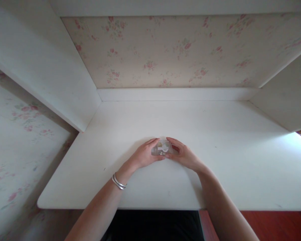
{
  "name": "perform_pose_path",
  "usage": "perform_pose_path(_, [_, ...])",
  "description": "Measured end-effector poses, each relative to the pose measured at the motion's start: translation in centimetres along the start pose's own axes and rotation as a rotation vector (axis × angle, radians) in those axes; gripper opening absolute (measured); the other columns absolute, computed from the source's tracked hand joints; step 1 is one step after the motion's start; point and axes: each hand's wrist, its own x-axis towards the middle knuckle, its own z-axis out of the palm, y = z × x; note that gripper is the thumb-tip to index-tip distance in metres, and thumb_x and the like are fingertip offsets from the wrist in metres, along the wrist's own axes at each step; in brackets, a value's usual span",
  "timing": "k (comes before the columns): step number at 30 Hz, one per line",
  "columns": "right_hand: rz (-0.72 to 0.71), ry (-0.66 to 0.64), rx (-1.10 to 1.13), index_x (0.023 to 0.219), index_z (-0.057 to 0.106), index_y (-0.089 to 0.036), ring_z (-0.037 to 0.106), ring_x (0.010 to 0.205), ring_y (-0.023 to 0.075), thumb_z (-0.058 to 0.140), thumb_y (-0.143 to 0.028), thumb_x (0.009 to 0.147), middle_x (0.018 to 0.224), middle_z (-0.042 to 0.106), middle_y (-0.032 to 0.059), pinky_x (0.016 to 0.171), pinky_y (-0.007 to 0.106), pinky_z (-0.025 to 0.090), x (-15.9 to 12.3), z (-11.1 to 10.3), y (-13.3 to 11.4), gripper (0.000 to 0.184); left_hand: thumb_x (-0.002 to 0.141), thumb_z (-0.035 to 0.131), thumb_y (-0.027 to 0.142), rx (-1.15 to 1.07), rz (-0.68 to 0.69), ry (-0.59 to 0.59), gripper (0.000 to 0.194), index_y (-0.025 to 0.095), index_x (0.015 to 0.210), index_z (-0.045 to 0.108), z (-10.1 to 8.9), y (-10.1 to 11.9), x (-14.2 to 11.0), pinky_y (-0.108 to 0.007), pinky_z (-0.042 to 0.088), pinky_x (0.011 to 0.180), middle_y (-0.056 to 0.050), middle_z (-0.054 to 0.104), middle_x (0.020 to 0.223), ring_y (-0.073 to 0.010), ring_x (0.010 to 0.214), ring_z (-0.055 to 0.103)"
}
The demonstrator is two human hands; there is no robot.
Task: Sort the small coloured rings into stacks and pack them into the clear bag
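A small see-through container (163, 146), apparently plastic, is at the middle of the white desk (150, 187). Pale and white bits show inside it, too small to make out. My left hand (145, 154) curves around its left side, thumb along the near edge and fingers at the far edge. On the opposite side, my right hand (184, 156) grips it the same way, and a patch of dark red shows between the thumb and fingers. Whether the container rests on the desk or is slightly lifted, I cannot tell.
White side panels stand at the left (65, 73) and right (283, 90) of the desk. Floral wallpaper (150, 50) covers the back behind a low white ledge (175, 94). The desk's rounded front edge runs below my forearms.
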Motion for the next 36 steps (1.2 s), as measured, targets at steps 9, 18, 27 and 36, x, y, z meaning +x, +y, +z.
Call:
perform_pose_path(9, [0.099, -0.014, 0.115, 0.129, 0.049, -0.025, 0.051, 0.117, 0.0245, 0.075, -0.033, 0.065, 0.131, 0.052, 0.0073, 0.103, 0.043, 0.04, -0.1, -0.2, -0.9, 0.07, 0.07, 0.068, 0.049, -0.03, -0.019, -0.003, 0.078, 0.02, 0.136, 0.04, -0.1, 0.2, 0.0, -0.036, 0.034, 0.108, -0.008, 0.045, 0.139, -0.0234, 0.127, 0.043])
perform_pose_path(18, [0.04, -0.017, 0.038, 0.13, 0.048, -0.026, 0.048, 0.12, 0.0249, 0.076, -0.034, 0.065, 0.137, 0.045, 0.0074, 0.103, 0.043, 0.039, -0.2, -0.2, -0.4, 0.072, 0.07, 0.068, 0.05, -0.02, -0.019, 0.008, 0.077, 0.019, 0.135, 0.041, 0.0, 0.1, 0.0, -0.036, 0.033, 0.108, -0.009, 0.046, 0.138, -0.023, 0.127, 0.042])
perform_pose_path(27, [0.05, -0.011, 0.071, 0.129, 0.048, -0.025, 0.05, 0.118, 0.0235, 0.077, -0.03, 0.063, 0.132, 0.049, 0.0084, 0.103, 0.041, 0.039, -0.2, -0.1, -0.4, 0.072, 0.067, 0.07, 0.05, -0.043, -0.023, 0.01, 0.079, 0.02, 0.135, 0.042, 0.0, 0.1, 0.1, -0.037, 0.033, 0.108, -0.009, 0.045, 0.139, -0.0235, 0.127, 0.042])
perform_pose_path(36, [0.085, -0.023, 0.023, 0.133, 0.044, -0.025, 0.05, 0.118, 0.0258, 0.079, -0.034, 0.06, 0.13, 0.052, 0.0082, 0.102, 0.044, 0.039, -0.3, -0.5, 0.1, 0.082, 0.059, 0.077, 0.046, -0.099, -0.053, -0.022, 0.09, 0.02, 0.136, 0.04, -0.3, -0.2, 0.2, -0.04, 0.032, 0.109, -0.011, 0.043, 0.14, -0.0261, 0.129, 0.04])
